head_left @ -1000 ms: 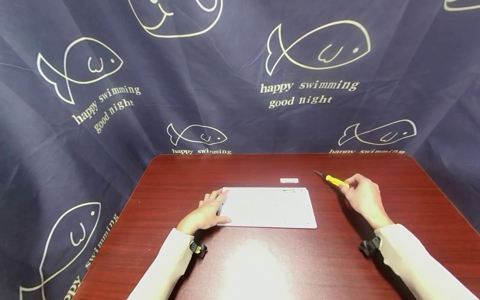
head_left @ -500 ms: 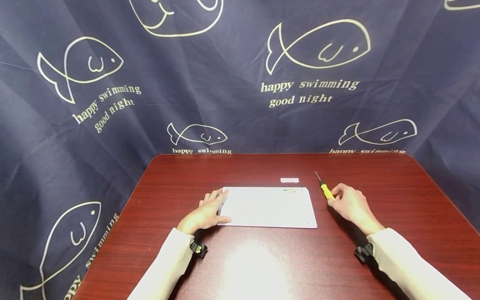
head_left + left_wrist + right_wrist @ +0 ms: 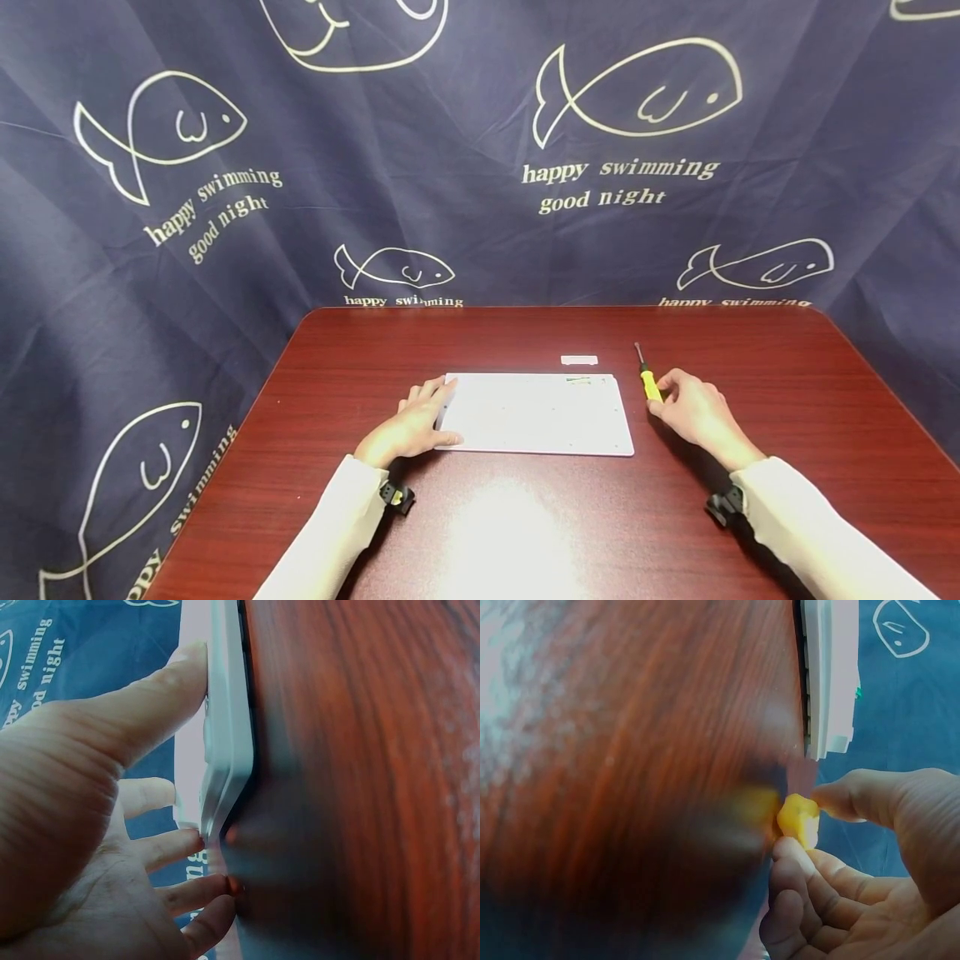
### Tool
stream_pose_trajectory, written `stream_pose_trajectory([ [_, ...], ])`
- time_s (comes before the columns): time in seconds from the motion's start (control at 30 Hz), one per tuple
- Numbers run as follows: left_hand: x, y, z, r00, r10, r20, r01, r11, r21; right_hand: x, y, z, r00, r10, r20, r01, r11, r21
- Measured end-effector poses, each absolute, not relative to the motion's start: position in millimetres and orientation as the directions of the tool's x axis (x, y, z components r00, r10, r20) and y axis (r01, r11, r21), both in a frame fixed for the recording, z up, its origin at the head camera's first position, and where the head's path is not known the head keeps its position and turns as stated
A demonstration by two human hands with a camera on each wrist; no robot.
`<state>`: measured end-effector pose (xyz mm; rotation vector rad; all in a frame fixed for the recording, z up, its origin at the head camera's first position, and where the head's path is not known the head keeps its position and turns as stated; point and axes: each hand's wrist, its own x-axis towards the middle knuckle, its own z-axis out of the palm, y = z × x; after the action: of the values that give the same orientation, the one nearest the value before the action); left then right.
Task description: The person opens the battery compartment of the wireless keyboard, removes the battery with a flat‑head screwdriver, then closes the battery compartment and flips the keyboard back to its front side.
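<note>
Yellow-handled screwdriver [image 3: 649, 385] has swung tip-away and shifted left, so it now sits just beside the face-down white keyboard [image 3: 528, 417]. Left hand [image 3: 408, 429] spread, touching keyboard's left end; small white cover [image 3: 579, 361] lies beyond on table [image 3: 615, 517]; right hand [image 3: 697, 410] pinches the screwdriver.

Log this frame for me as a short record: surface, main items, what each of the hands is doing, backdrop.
Surface: reddish-brown wood-grain table
Main item: flat white device lying on the table, green marks near its far right corner
Loose part: small white piece, just beyond the device's far edge, apart from it
Left hand: at the device's left end, thumb on the near edge
Right hand: pinches the yellow handle of a screwdriver, tip pointing away from the person
Backdrop: dark blue curtain printed with fish and "happy swimming good night"
</note>
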<state>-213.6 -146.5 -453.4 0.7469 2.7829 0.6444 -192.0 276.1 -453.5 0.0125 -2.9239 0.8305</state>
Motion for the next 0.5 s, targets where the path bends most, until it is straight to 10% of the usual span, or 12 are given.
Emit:
stream_pose_trajectory([
  [0.5, -213.3, -146.5, -452.6, -0.856, 0.512, -0.073, 0.428, 0.781, 0.455, -191.8, 276.3, -455.6, -0.996, 0.009, 0.094, -0.042, 0.849, -0.527],
])
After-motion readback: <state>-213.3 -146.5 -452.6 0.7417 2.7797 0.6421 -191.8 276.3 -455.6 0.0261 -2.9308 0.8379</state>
